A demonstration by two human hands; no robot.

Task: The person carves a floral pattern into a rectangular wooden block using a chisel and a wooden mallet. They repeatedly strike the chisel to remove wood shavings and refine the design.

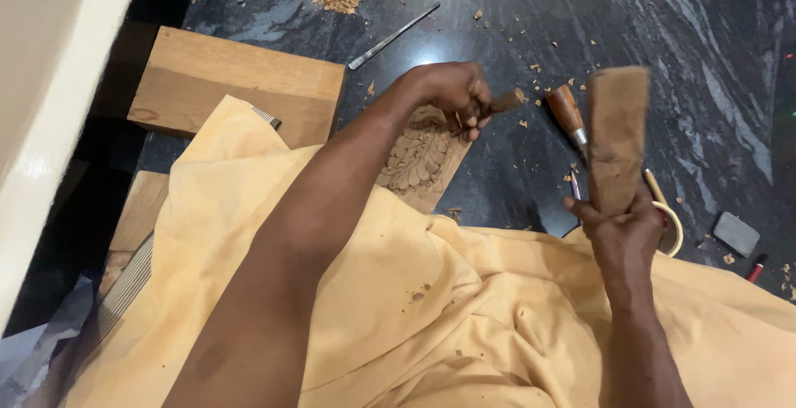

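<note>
Hands at wood carving, one on a chisel, one lifting a wooden mallet.

The left hand (452,93) is closed around the wooden handle of a chisel (504,102) and holds it over the carved panel (419,159), which lies on the dark stone floor (663,35) at the edge of the orange cloth (398,292). The right hand (618,230) is clamped on the lower end of a flat wooden mallet (618,138), raised upright, well apart from the chisel. To do this step well, I think the chisel must stay steady at one angle and the blow must be light and straight on the handle end. The panel is pale brown, with leaf-like relief; the arm hides a part of it. Another chisel (566,114) lies near.
</note>
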